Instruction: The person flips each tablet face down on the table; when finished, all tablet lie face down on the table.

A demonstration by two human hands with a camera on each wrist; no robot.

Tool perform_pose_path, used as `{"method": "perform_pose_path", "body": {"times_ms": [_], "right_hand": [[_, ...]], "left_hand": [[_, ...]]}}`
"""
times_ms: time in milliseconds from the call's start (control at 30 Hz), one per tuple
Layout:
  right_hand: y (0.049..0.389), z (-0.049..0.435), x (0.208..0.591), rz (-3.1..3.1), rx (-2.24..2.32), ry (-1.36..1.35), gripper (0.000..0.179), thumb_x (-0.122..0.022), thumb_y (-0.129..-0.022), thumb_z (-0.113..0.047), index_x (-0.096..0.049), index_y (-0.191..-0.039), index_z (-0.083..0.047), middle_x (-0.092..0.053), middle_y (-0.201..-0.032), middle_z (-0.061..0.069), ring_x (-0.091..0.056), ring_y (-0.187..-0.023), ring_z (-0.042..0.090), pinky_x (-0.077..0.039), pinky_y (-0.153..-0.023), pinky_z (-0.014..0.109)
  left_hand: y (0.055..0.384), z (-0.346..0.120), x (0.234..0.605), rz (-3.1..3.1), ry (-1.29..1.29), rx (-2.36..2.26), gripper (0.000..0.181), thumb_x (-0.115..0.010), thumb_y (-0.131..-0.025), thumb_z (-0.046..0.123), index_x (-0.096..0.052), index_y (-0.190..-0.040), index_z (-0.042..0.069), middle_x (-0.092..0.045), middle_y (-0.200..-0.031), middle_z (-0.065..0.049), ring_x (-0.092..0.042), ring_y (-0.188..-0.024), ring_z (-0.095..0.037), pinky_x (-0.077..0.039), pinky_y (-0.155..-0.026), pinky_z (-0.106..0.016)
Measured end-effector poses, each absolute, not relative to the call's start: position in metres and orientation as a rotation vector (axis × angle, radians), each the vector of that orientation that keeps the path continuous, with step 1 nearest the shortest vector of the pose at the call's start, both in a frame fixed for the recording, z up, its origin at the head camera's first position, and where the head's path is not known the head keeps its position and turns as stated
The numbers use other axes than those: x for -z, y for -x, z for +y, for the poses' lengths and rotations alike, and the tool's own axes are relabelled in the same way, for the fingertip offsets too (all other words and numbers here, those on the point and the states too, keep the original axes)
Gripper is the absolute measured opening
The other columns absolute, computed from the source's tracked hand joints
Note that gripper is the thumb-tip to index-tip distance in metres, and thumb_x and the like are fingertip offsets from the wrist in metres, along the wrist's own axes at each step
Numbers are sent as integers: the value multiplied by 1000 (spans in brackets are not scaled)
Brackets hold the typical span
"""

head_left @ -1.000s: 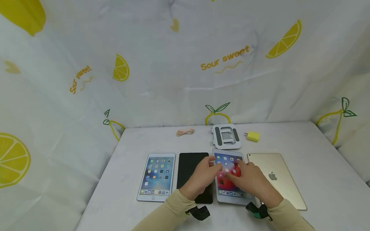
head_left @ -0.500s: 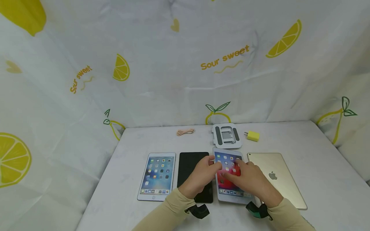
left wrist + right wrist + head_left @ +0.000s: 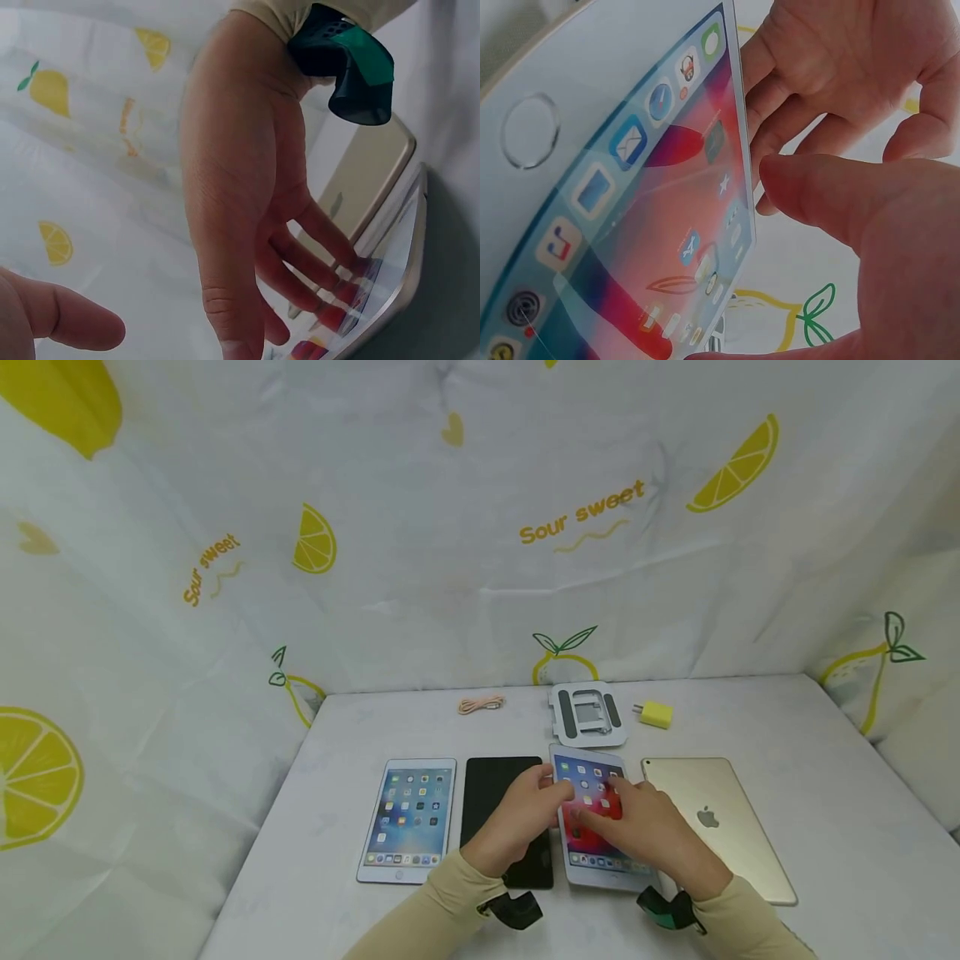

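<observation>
A tablet (image 3: 600, 877) with a red and blue home screen lies slightly angled in the head view. Over its screen my right hand (image 3: 645, 831) hovers with thumb and fingers spread; some fingertips are close to the glass, and contact is unclear. My left hand (image 3: 521, 818) is at that tablet's left edge, above a black tablet (image 3: 480, 793). In the right wrist view the left fingers (image 3: 769, 97) pass behind the edge, tips partly hidden, with the thumb apart from the screen. The left wrist view shows the right fingers (image 3: 300, 259) loosely extended beside the screen.
A white tablet (image 3: 406, 818) with a lit blue screen lies at left, a gold tablet (image 3: 738, 827) face down at right. Behind are a coiled pink cable (image 3: 481, 704), a folded silver stand (image 3: 567, 716) and a yellow charger (image 3: 657, 714). A lemon-print curtain (image 3: 420, 552) hangs behind the table.
The tablet between my hands has shifted very slightly left at its far end. Both hands keep almost the same pose and place.
</observation>
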State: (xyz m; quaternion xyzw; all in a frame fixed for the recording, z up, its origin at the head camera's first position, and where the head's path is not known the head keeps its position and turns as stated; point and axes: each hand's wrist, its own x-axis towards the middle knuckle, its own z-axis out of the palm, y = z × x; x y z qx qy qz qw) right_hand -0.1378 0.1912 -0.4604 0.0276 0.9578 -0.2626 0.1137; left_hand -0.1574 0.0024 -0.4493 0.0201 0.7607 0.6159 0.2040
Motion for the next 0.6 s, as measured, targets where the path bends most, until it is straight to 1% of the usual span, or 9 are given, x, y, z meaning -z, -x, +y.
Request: {"method": "perform_pose_path", "body": {"times_ms": [233,467,600], "right_hand": [[137,187,459,2797,793,-84,111,-71,-86,-78,-51,-152,8,-64,-128,33,-66,-106,41,-67,-77,57],[138,187,462,2794,804,-82,109,-72,-86,-77,-51,-153,7,-64,-128,32,-67,-104,38,-68,-77,55],[137,186,461,2795,803,-82,107,-73,-87,-74,-52,-152,8,-64,-127,32,-69,-103,37,-68,-78,55]], "left_hand": [[155,-1,446,2130,-58,-1701,70,-66,-99,30,-46,-159,0,-54,-158,-20,-60,-131,-32,-56,-112,-57],[154,-4,442,2121,-75,-1700,70,-66,-99,31,-46,-160,3,-52,-160,-20,-61,-132,-32,-59,-108,-55],[155,-5,442,2115,-91,-1712,69,-66,-100,31,-46,-160,6,-54,-157,-19,-63,-128,-30,-60,-106,-54]]}}
